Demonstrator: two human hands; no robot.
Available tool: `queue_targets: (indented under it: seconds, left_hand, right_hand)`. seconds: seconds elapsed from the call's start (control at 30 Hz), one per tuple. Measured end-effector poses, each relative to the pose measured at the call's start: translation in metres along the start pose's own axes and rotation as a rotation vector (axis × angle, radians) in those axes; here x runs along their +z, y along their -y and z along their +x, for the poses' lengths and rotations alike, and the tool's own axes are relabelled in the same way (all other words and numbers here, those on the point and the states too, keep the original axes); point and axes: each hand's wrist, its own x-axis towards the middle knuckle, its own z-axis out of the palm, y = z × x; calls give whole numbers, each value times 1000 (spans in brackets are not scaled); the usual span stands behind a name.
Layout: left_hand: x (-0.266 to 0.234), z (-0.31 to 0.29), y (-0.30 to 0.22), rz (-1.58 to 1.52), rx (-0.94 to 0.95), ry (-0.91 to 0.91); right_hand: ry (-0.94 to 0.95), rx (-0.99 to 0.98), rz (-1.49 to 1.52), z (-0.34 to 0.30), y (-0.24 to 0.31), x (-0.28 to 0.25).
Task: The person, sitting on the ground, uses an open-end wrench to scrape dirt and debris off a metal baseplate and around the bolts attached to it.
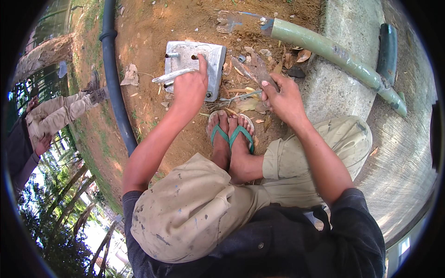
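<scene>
My left hand (pixel 189 87) is closed round a slim whitish stick-like thing (pixel 174 75), whose exact kind I cannot make out. Its index finger stretches forward and touches, or nearly touches, a dark short stub or hole in the grey square block (pixel 211 49). A few short metal stubs (pixel 172 55) stick out of that block, which lies on the soil. On the right, my right hand (pixel 286 99) grips a flat, worn, brownish blade-like tool (pixel 256 69), perhaps a trowel or scraper. Its handle is hidden in my fist, and the blade points up and left over dry leaves.
A dark pipe (pixel 111 69) runs along the left. Leaning over the concrete curb (pixel 340 88) is a long green pipe (pixel 327 48), with a short dark pipe (pixel 387 51) behind it. Another person (pixel 60 109) is at the far left. My sandalled feet (pixel 232 136) are near the block.
</scene>
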Motion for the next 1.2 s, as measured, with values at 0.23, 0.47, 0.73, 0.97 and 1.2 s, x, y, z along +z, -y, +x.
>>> queue_targets:
  seconds: [0.23, 0.47, 0.73, 0.97, 1.2]
  left_hand:
    - [10, 21, -15, 117, 23, 152]
    - [-12, 26, -12, 35, -34, 198]
    - [-39, 17, -1, -314, -230, 1]
    - [-13, -18, 18, -1032, -542, -3]
    - [-3, -18, 2, -612, -437, 64]
  right_hand:
    - [17, -34, -16, 1, -2, -1]
    - [-3, -44, 24, -2, -3, -2]
    - [15, 14, 33, -2, 5, -6]
    - [18, 6, 46, 0, 4, -1]
    - [4, 11, 46, -1, 3, 0]
